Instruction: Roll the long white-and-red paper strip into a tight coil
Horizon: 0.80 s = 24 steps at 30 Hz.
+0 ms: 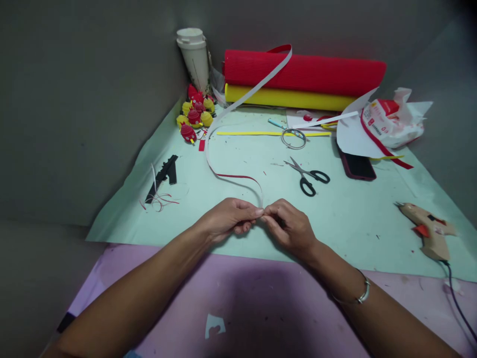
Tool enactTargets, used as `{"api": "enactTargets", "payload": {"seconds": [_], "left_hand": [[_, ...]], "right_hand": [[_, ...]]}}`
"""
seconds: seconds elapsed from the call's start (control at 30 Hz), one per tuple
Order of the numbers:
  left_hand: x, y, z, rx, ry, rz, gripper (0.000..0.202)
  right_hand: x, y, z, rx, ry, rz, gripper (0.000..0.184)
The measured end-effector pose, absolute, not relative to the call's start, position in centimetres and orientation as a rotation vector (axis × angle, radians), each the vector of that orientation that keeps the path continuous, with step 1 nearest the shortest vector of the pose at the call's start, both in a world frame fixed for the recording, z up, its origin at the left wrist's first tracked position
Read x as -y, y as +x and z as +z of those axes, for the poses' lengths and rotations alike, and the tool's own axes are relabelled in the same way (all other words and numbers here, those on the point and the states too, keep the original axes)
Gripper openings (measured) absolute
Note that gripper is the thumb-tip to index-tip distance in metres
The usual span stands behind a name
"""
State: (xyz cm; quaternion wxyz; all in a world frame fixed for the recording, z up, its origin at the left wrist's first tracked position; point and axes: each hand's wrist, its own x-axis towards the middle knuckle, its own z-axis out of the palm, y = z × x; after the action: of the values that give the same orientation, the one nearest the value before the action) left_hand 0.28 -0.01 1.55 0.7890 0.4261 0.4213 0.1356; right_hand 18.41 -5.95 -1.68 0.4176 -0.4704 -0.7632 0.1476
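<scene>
My left hand (227,219) and my right hand (288,227) meet at the middle of the pale green sheet (335,209), fingertips pinched together on the near end of a long paper strip (223,117), red on one side and white on the other. The strip loops away from my fingers, curves left, then rises to the red roll (305,72) at the back. Both hands are closed on the strip's end. A bangle sits on my right wrist.
Scissors (308,177) lie just beyond my hands. A glue gun (428,229) rests at the right, its cord trailing off. At the back are a yellow roll (286,97), a cup (194,57), small red and yellow paper figures (194,117), a phone (357,166), a plastic packet (391,124).
</scene>
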Motion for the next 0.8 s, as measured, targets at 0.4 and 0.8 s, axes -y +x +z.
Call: {"api": "enactTargets", "payload": {"seconds": [0.4, 0.8], "left_hand": [[0.1, 0.3, 1.4, -0.915, 0.937, 0.303, 0.033], [1.1, 1.3, 0.8, -0.931, 0.831, 0.452, 0.033]], "right_hand": [[5.8, 18.5, -1.7, 1.857, -1.190, 0.447, 0.003], [6.2, 18.0, -2.0, 1.891, -1.242, 0.011, 0.006]]}}
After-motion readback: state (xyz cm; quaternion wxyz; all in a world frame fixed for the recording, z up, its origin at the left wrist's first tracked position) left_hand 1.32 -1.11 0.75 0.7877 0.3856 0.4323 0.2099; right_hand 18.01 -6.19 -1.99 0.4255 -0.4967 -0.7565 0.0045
